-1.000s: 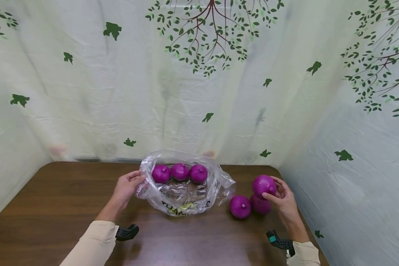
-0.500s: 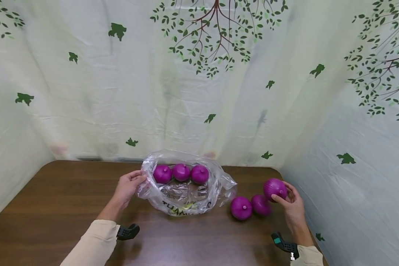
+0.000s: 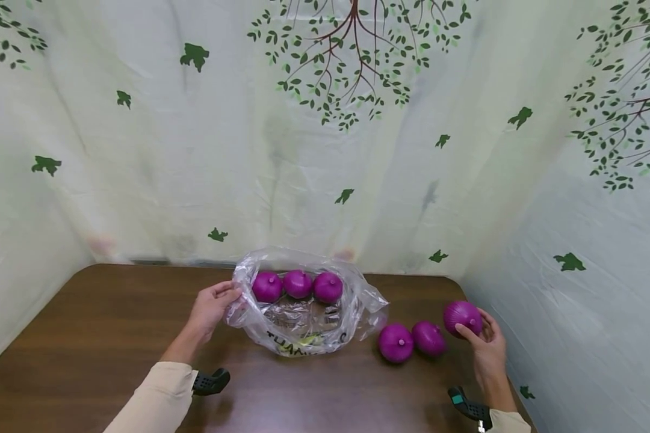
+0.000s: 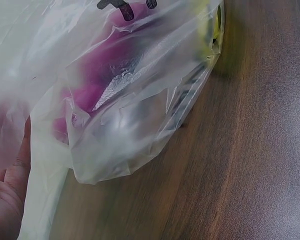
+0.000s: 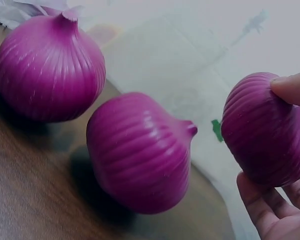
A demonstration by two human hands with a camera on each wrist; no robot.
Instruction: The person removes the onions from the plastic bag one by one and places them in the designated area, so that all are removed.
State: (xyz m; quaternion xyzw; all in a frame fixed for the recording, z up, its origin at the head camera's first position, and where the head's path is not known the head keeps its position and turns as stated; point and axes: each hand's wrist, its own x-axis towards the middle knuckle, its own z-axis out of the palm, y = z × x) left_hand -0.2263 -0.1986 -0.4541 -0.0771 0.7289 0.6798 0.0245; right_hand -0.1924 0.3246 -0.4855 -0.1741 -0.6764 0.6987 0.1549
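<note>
On the left, my left hand (image 3: 210, 308) pinches the rim of a clear plastic bag (image 3: 298, 346) whose mouth faces up. Inside the bag, three purple onions (image 3: 298, 284) sit side by side along its far wall. At the right, my right hand (image 3: 487, 346) grips another purple onion (image 3: 463, 319) between thumb and fingers, as the right wrist view also shows for this held onion (image 5: 262, 132). Two more onions lie on the table between bag and right hand: one (image 3: 395, 343) nearer the bag, the other (image 3: 428, 338) beside it with its stem tilted.
The brown wooden table (image 3: 303, 403) carries everything. A whitish curtain (image 3: 271, 150) printed with leaves and branches hangs close behind its far edge and along the sides. Black printed lettering marks the bag's near side.
The right hand has carried its onion to the right, away from the two onions on the table. My left hand keeps its hold on the bag's rim.
</note>
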